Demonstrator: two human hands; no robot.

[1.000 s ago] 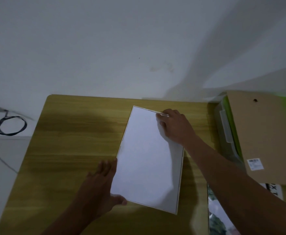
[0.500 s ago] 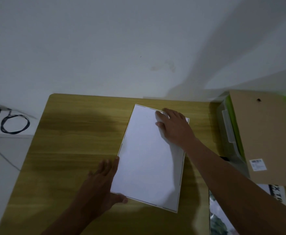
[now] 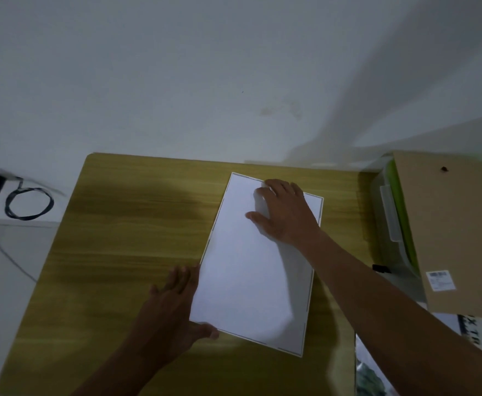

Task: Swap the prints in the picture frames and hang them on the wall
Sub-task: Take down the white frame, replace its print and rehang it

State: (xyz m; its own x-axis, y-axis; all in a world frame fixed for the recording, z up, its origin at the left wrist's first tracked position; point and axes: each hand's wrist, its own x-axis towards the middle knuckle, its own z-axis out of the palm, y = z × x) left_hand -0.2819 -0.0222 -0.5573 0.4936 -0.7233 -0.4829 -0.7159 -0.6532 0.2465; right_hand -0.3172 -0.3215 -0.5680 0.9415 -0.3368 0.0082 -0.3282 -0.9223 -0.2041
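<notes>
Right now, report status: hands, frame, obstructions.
Left hand flat against left edge of picture frame. Right hand pressing its far end. Brown board off right, apart.

wooden table (image 3: pixel 120 252), yellow-brown grain, far edge against a white wall (image 3: pixel 177 81). lying flat on it, right of centre and slightly askew: a white picture frame (image 3: pixel 248 281). the left hand (image 3: pixel 171 310) rests on the tabletop, touching the frame's near left corner.
</notes>
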